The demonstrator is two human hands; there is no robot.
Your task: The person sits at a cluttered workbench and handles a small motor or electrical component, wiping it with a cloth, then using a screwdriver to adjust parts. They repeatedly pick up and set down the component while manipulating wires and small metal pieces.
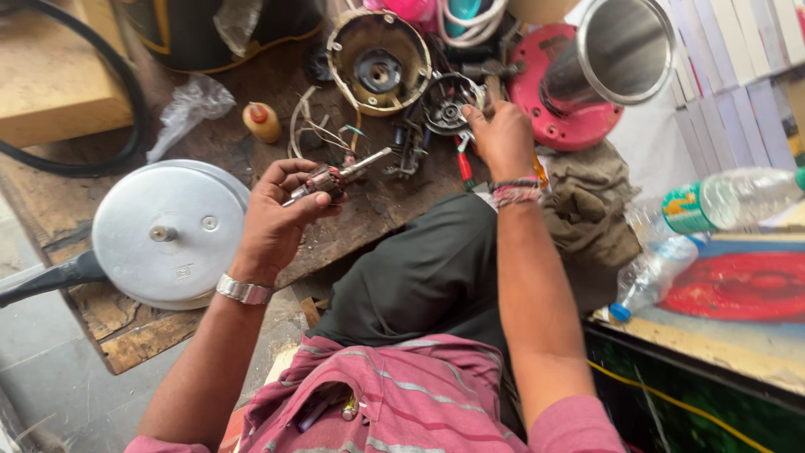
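My left hand [281,214] grips a small motor armature [335,176], its copper windings in my fingers and its metal shaft pointing up and right. My right hand [501,138] reaches forward over the wooden bench, fingers closed around a round metal motor part [450,105] among loose parts. A brass-coloured round motor housing [379,60] lies just beyond, with thin wires [323,134] trailing from it.
An aluminium pressure cooker lid [168,233] with a black handle rests on the bench's left edge. A steel jar [616,54] lies on a red base [558,117]. A small glue bottle [262,122], a brown rag [591,205] and plastic bottles [729,201] lie around.
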